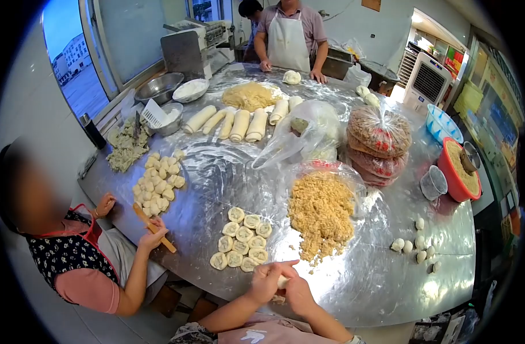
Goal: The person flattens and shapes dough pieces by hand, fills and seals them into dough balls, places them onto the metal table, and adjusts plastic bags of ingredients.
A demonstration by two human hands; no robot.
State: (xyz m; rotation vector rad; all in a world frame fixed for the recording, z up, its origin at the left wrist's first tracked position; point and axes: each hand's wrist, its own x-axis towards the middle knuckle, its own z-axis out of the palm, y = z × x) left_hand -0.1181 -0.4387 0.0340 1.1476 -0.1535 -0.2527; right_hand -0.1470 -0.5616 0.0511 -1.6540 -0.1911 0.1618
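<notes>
At the table's near edge my left hand (267, 283) and my right hand (300, 295) meet around a small piece of pale dough (282, 281). Fingers of both hands are closed on it and cover most of it. Just left of my hands, several round dough pieces (243, 235) with pressed centres lie in rows. Beyond my hands a heap of crumbly tan filling (321, 209) spills from an open plastic bag onto the metal table (383, 275).
At left a co-worker holds a wooden rolling pin (153, 228) near a pile of dough lumps (159, 182). Dough rolls (239, 125) and stacked bags of filling (379, 140) stand farther back. A red basin (459, 169) and small dough balls (420, 243) are at right. Two people stand behind.
</notes>
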